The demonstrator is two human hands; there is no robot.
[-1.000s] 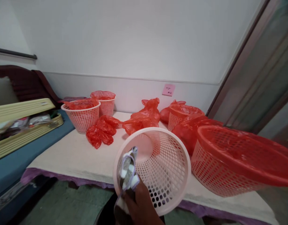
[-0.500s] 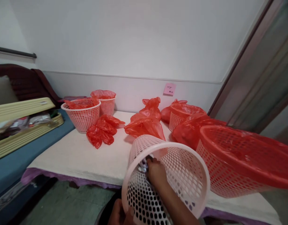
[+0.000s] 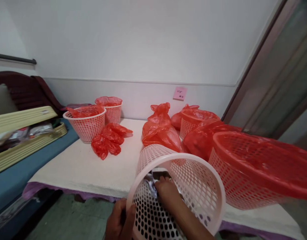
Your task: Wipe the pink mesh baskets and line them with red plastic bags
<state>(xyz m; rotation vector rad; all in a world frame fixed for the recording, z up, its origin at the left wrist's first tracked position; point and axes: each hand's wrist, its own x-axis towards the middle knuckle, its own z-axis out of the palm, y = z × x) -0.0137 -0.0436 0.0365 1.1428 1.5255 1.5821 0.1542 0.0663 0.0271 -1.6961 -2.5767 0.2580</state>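
A pale pink perforated plastic basket (image 3: 215, 180) is tipped over at the front, its wide mouth facing me. My left hand (image 3: 120, 220) grips its rim at the lower left, thumb on the inside and fingers around the outside. Deep in the basket is my right hand (image 3: 167, 193), its fingers curled down on the contents; what they hold is hidden. Beside those fingers lies a crumpled whitish-purple piece (image 3: 151, 186) that could be paper or plastic. A dark brown piece (image 3: 159, 174) shows just behind them.
A white-covered table (image 3: 76, 170) bears two bag-lined baskets (image 3: 90, 125) and a crumpled red bag (image 3: 110, 140) on the left. Filled red bags (image 3: 159, 130) stand at the middle; more red-lined baskets (image 3: 243, 176) are at right. A blue bed (image 3: 71, 131) adjoins the left side.
My left hand has come further up the basket's rim. My right hand has shifted slightly lower inside, and more of the brown piece shows. The red bag behind the basket sits further right.
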